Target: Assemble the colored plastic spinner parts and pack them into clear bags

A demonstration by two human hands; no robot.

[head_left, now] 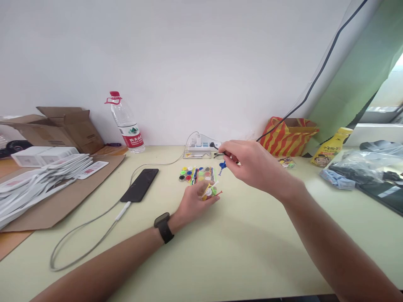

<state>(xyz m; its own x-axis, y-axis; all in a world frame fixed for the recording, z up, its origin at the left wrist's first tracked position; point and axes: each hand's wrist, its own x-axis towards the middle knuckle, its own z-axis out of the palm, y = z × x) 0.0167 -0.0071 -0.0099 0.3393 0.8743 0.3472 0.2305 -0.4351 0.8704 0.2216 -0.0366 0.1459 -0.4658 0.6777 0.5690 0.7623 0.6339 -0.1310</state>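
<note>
My left hand [193,204], with a black watch on its wrist, rests on the pale green table [226,251] with its fingers closed around a small cluster of colourful plastic pieces [210,191]. My right hand [248,163] is raised above the table and pinches a thin dark piece at its fingertips, near the power strip [201,147]. A small blue piece [222,166] lies just below that hand. More small coloured round pieces and sticks [197,173] are spread on the table between the two hands.
A black phone [140,184] with a white cable lies left of centre. A water bottle [126,123], cardboard box [63,126] and stacked white packets [40,176] sit to the left. A striped bag [288,136], yellow bottle [330,147] and plastic bags [365,167] are at right.
</note>
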